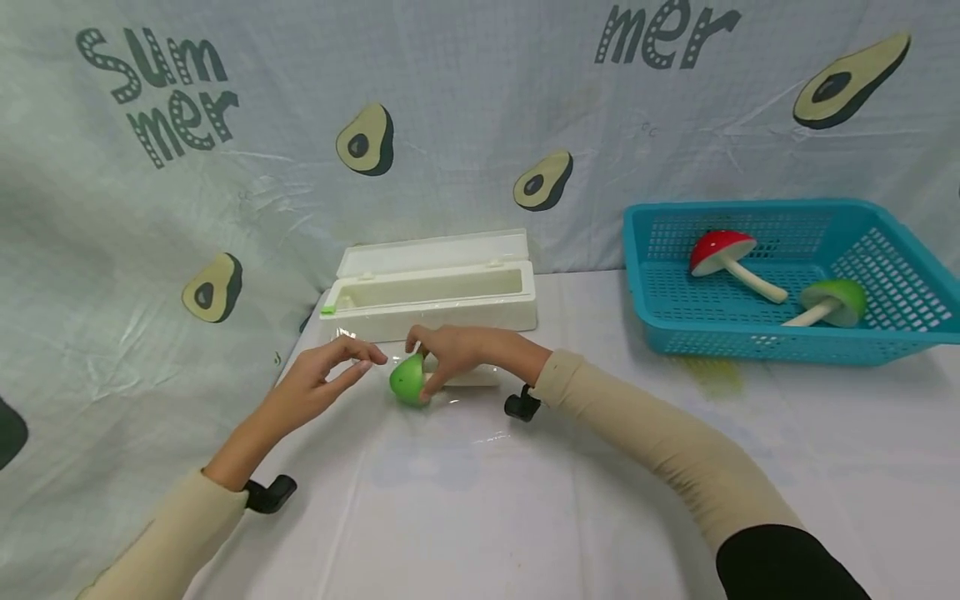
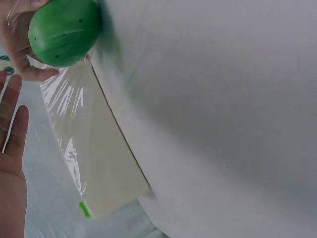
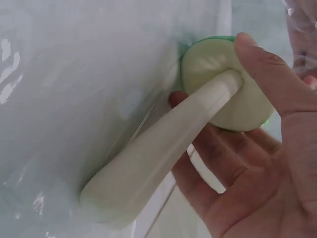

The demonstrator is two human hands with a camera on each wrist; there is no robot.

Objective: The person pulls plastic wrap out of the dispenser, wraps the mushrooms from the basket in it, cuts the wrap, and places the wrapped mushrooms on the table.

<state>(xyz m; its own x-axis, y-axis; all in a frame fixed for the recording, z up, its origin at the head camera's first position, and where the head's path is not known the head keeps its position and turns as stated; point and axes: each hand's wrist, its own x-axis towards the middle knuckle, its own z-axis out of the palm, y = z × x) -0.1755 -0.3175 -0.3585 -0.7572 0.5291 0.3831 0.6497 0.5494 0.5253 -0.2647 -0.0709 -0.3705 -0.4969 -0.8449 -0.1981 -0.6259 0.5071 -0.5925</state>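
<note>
One green-capped mushroom (image 1: 407, 381), seemingly not yet wrapped, lies on drawn-out film (image 1: 491, 437) toward the tabletop's (image 1: 487, 517) back edge, our right hand (image 1: 456, 347) curling fingers round its cap, our left hand (image 1: 313, 377) empty, fingers loosely parted.

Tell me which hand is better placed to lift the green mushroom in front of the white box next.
Probably the right hand: its thumb and fingers hold the green mushroom around its cap. The left hand is close by, but apart from it.
</note>
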